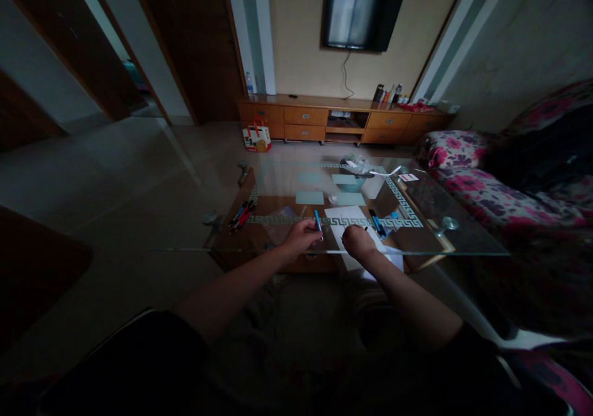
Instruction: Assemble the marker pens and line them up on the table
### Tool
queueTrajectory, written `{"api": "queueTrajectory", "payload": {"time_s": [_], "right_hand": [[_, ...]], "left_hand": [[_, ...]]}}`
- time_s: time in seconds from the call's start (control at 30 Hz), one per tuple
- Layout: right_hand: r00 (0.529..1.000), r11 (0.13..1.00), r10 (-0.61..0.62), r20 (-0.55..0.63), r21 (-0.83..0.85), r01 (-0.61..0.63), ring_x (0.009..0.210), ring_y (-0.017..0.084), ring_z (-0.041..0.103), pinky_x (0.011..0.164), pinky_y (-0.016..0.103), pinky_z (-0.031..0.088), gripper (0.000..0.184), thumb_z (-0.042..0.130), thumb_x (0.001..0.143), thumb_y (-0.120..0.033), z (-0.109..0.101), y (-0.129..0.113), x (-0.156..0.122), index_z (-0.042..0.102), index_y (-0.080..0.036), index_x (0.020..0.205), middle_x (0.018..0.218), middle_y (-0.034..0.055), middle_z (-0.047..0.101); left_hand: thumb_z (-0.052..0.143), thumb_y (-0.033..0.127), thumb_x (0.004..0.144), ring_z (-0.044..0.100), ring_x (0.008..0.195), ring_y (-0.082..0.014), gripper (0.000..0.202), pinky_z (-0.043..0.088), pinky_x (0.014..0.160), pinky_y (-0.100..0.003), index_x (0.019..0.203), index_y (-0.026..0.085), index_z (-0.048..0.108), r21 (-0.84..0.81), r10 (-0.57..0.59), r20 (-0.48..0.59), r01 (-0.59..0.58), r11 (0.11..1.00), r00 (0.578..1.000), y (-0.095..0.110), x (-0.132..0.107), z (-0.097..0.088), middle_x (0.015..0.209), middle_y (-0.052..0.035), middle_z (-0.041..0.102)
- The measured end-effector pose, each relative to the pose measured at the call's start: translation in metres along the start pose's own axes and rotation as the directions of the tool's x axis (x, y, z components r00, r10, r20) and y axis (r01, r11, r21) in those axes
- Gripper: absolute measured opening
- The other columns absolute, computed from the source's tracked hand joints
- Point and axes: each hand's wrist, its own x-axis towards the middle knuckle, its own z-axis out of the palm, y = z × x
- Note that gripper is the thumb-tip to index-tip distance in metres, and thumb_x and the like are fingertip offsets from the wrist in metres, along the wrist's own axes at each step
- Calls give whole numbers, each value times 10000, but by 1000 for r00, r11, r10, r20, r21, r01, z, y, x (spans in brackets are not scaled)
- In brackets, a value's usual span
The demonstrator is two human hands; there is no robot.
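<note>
My left hand (302, 237) is closed around a blue pen (317, 218), which stands nearly upright above the near edge of the glass table. Just right of it, my right hand (357, 241) is closed over a sheet of white paper (332, 216). A small dark tip shows beside its knuckles; what it holds is mostly hidden. To the right of that hand lies a cluster of blue and black pens (376, 223). Several red and black pens (241, 217) lie in a bunch at the table's left side.
The glass table (287, 184) has a see-through top with a patterned border. Towards its far side is a basket (353, 184) with crumpled clear plastic at its top. A card (408, 177) lies at right. A floral sofa (472, 181) stands right, a wooden cabinet (303, 117) beyond.
</note>
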Motion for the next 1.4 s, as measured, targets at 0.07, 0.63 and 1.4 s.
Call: {"api": "queueTrajectory", "payload": {"time_s": [0.07,0.63,1.4], "right_hand": [[1000,1000,-8,-5,1,8,1008,260,675,871,307,483,267,542,892,-219,0,0,0,715,-84,1045,1101,224,682],[986,472,-62,-156,866,166,563,129,606,524,224,465,217,657,767,-364,12,4,16,639,-150,794,678,40,694],[916,401,-132,-379,825,399,708,152,619,657,274,509,439,681,775,-576,6,-4,13,698,-162,919,857,60,709]], "left_hand": [[679,128,754,676,719,-138,213,457,555,-193,965,132,647,1,-4,2,4,1000,1000,0,0,0,865,-55,701],[692,155,723,652,682,-140,199,469,572,-211,916,123,654,110,39,156,-57,992,987,-10,1,0,811,-44,668],[743,233,698,629,751,-158,271,484,700,-257,937,114,699,166,180,313,-240,956,933,-20,8,-6,824,-55,689]]}}
